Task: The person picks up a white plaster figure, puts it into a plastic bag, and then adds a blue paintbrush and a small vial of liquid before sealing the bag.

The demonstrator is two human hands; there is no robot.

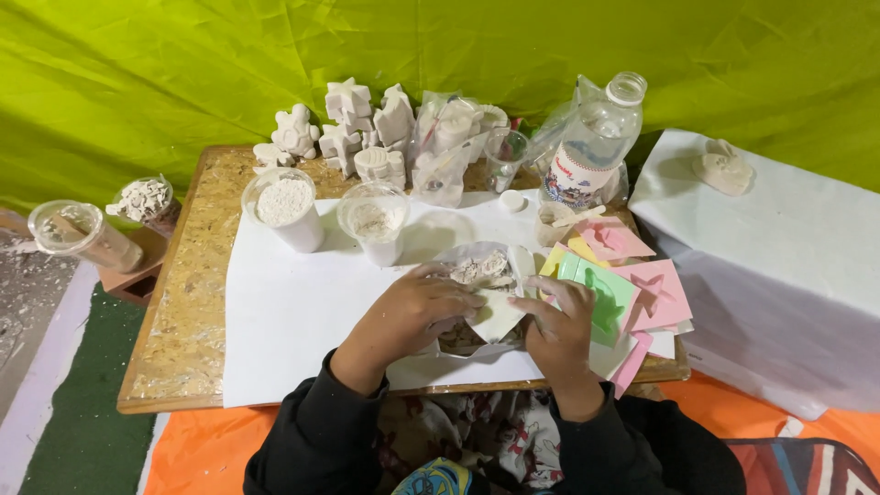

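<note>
My left hand and my right hand both grip a pale plaster piece over a clear bag or tray of broken plaster bits. They rest on a white paper sheet that covers a chipboard table. Just right of my right hand lie green, pink and yellow flat moulds.
Two clear cups of white powder stand behind the hands. Several white plaster figures, bags and a clear plastic bottle line the back edge. Two more cups sit left of the table. A white-draped block stands to the right.
</note>
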